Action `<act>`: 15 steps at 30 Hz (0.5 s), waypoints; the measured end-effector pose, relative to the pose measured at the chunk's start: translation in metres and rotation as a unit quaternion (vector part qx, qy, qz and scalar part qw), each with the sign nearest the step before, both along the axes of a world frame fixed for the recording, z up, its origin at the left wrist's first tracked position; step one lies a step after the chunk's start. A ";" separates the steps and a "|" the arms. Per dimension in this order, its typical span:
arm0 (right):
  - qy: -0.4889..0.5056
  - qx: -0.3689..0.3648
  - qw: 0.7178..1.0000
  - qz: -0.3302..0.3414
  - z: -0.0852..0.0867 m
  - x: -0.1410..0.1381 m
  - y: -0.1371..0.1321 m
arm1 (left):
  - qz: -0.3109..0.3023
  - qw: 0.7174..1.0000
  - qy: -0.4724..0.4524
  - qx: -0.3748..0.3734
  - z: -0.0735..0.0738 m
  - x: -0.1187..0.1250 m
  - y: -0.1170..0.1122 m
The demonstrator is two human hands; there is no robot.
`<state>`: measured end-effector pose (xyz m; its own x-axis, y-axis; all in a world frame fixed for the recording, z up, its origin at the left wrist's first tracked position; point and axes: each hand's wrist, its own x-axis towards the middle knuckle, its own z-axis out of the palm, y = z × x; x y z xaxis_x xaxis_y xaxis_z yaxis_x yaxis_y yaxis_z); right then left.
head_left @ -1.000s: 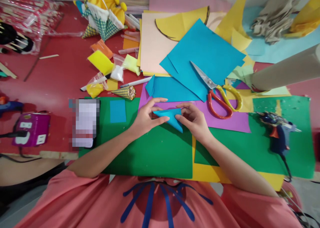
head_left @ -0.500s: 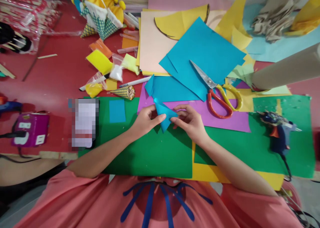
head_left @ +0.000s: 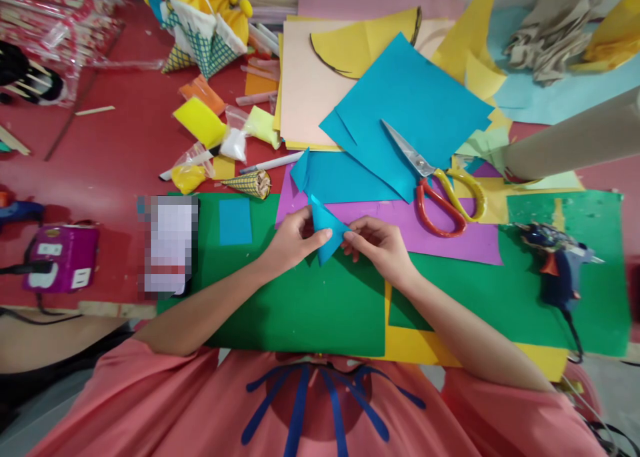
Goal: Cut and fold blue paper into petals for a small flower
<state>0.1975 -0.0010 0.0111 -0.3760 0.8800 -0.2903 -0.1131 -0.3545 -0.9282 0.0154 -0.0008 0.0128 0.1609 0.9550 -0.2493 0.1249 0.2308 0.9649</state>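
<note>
A small blue paper cone (head_left: pixel 326 233) is held between both hands above the green sheet (head_left: pixel 300 303). My left hand (head_left: pixel 290 240) pinches its left side with thumb and fingers closed. My right hand (head_left: pixel 383 247) pinches its right edge with closed fingertips. The cone's point faces down toward me and its upper tip stands up. A purple sheet (head_left: pixel 450 233) lies just beyond the hands.
Scissors (head_left: pixel 435 177) with red and yellow handles lie on large blue paper (head_left: pixel 415 103). A glue gun (head_left: pixel 557 263) rests at the right. A small blue square (head_left: pixel 235 221), a patterned cone (head_left: pixel 250 183), a phone (head_left: pixel 170 243) and small bags (head_left: pixel 210 137) lie at the left.
The blue piece went from lying flat and wide between the hands to being rolled up tighter and tilted upright. My right fingers closed in nearer to my left hand.
</note>
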 end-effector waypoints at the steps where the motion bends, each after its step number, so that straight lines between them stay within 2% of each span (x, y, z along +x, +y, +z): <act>1: -0.002 0.000 1.000 0.001 0.000 0.000 0.000 | -0.004 1.000 0.006 -0.006 0.001 0.001 0.000; 5: -0.005 -0.001 1.000 0.007 0.000 -0.001 0.000 | -0.017 0.999 0.034 -0.026 0.007 0.003 0.001; 10: -0.012 -0.003 1.000 0.024 -0.001 -0.001 -0.001 | 0.014 0.999 0.040 -0.023 0.008 0.003 0.003; 15: -0.008 0.003 1.000 0.027 0.000 0.000 -0.001 | 0.016 0.999 0.028 -0.018 0.009 0.003 0.003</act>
<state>0.1978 -0.0022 0.0107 -0.4181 0.8606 -0.2909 -0.0801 -0.3539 -0.9318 0.0188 0.0026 0.0217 0.1149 0.9494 -0.2922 0.1707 0.2709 0.9473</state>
